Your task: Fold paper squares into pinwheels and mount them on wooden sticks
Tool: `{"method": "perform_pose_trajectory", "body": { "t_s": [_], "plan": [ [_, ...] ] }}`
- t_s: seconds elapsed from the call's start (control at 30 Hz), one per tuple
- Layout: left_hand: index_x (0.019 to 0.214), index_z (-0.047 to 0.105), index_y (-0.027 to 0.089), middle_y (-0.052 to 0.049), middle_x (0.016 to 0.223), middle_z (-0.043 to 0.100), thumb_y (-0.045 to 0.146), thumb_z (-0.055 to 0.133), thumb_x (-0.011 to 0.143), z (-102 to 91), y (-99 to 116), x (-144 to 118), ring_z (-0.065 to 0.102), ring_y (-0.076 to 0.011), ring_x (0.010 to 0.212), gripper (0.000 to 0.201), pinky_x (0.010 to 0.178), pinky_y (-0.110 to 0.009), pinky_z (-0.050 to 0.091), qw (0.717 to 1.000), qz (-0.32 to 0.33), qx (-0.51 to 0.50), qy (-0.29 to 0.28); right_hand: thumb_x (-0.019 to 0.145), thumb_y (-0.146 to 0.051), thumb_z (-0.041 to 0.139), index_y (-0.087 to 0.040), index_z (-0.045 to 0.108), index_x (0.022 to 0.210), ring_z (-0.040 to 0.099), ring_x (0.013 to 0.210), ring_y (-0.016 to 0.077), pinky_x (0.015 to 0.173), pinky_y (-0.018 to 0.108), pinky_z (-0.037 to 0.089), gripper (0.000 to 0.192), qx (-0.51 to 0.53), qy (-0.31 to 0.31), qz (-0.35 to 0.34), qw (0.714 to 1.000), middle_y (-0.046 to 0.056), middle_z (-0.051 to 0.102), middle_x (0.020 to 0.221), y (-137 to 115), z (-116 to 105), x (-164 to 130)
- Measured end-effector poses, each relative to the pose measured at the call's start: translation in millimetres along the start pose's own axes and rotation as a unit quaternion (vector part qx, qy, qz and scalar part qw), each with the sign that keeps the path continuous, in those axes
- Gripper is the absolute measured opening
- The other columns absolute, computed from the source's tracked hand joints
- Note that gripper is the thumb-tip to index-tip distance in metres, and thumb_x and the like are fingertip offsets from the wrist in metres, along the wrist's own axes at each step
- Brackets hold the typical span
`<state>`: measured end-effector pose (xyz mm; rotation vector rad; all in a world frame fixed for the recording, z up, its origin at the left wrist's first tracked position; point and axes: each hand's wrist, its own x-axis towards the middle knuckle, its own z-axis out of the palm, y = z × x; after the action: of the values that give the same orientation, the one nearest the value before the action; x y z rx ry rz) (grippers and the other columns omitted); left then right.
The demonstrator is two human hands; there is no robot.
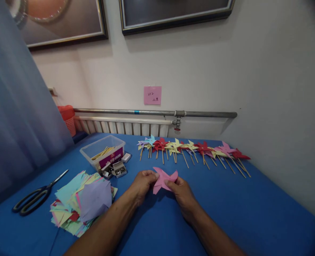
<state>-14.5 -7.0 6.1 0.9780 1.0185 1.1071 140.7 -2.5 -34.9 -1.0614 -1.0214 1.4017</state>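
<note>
My left hand [142,184] and my right hand [180,193] together hold a pink paper piece [161,179], partly folded into a pinwheel shape, just above the blue table [240,206]. The left fingers pinch its left edge and the right fingers pinch its right flap. Behind it a row of finished paper pinwheels [193,148] on wooden sticks lies along the table's far side, in purple, red, yellow and pink.
A stack of coloured paper squares [82,202] lies at the left, with black scissors [36,196] beyond it. A clear plastic box [103,150] holds wooden sticks; small boxes of pins [119,169] sit beside it. A radiator and pipe [152,113] run along the wall.
</note>
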Motion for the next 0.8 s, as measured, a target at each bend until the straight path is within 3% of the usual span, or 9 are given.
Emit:
{"method": "perform_pose_trajectory", "body": {
  "t_s": [0.13,0.23,0.3,0.37,0.43,0.47,0.53,0.7,0.8],
  "plan": [
    [0.069,0.059,0.014,0.0,0.06,0.057,0.038,0.067,0.068,-9.4,5,8,0.047,-0.0092,0.049,0.025,0.053,-0.024,0.034,0.999,0.017,0.029,0.033,0.062,-0.039,0.082,-0.013,0.073,0.083,0.067,0.071,0.0206,0.068,0.03,0.051,0.034,0.024,-0.009,-0.012,1.0,0.006,0.076,0.078,-5,2,-2],
    [0.067,0.059,0.016,-0.002,0.063,0.059,0.037,0.059,0.078,-24.3,17,11,0.051,-0.0114,0.052,0.024,0.056,-0.025,0.037,0.976,0.054,0.19,0.098,0.062,-0.036,0.082,-0.013,0.074,0.083,0.066,0.069,0.0193,0.065,0.029,0.05,0.032,0.023,0.001,-0.005,1.0,0.005,0.075,0.077,-7,0,-2],
    [0.07,0.062,0.016,-0.004,0.068,0.064,0.034,0.054,0.084,-39.7,31,10,0.058,-0.0153,0.063,0.023,0.061,-0.026,0.038,0.905,0.099,0.383,0.155,0.064,-0.035,0.082,-0.014,0.074,0.083,0.065,0.068,0.0181,0.065,0.028,0.049,0.03,0.025,0.013,0.003,1.0,0.004,0.075,0.075,-7,-1,-3],
    [0.081,0.068,0.017,-0.008,0.08,0.069,0.03,0.053,0.087,-57.9,45,6,0.065,-0.0203,0.078,0.021,0.068,-0.028,0.04,0.788,0.113,0.566,0.213,0.065,-0.034,0.081,-0.014,0.074,0.082,0.064,0.067,0.017,0.066,0.028,0.05,0.027,0.036,0.027,0.009,0.999,0.003,0.074,0.073,-7,-2,-3],
    [0.089,0.071,0.017,-0.013,0.092,0.072,0.028,0.049,0.09,-74.5,56,3,0.067,-0.024,0.086,0.024,0.071,-0.03,0.041,0.692,0.077,0.667,0.264,0.065,-0.033,0.081,-0.015,0.073,0.08,0.065,0.068,0.017,0.069,0.029,0.051,0.025,0.055,0.034,0.012,0.998,0.003,0.074,0.073,-8,-2,-3],
    [0.091,0.071,0.016,-0.014,0.094,0.072,0.027,0.048,0.09,-80.5,59,2,0.068,-0.0252,0.087,0.025,0.071,-0.031,0.041,0.668,0.057,0.688,0.278,0.065,-0.032,0.082,-0.015,0.073,0.08,0.066,0.069,0.0174,0.071,0.029,0.052,0.025,0.063,0.035,0.014,0.997,0.003,0.074,0.073,-8,-1,-3],
    [0.09,0.072,0.016,-0.013,0.091,0.073,0.028,0.049,0.091,-84.4,61,3,0.068,-0.025,0.087,0.026,0.072,-0.031,0.041,0.681,0.046,0.679,0.27,0.064,-0.032,0.083,-0.015,0.074,0.081,0.067,0.07,0.0179,0.072,0.03,0.053,0.026,0.069,0.035,0.017,0.997,0.003,0.075,0.075,-8,0,-2],
    [0.087,0.07,0.017,-0.003,0.081,0.072,0.028,0.049,0.092,-43.9,38,3,0.064,-0.016,0.077,0.025,0.069,-0.025,0.042,0.843,0.153,0.5,0.123,0.06,-0.033,0.085,-0.014,0.074,0.085,0.068,0.071,0.018,0.073,0.03,0.054,0.033,0.074,0.055,0.021,0.996,0.003,0.076,0.076,-7,3,-1],
    [0.09,0.07,0.019,-0.003,0.088,0.071,0.025,0.049,0.092,-12.3,18,-7,0.063,-0.0165,0.084,0.022,0.076,-0.026,0.043,0.819,0.241,0.515,0.074,0.06,-0.033,0.085,-0.015,0.073,0.086,0.069,0.074,0.0191,0.076,0.031,0.055,0.034,0.1,0.067,0.019,0.993,0.003,0.077,0.078,-9,4,-3]
  ]
}}
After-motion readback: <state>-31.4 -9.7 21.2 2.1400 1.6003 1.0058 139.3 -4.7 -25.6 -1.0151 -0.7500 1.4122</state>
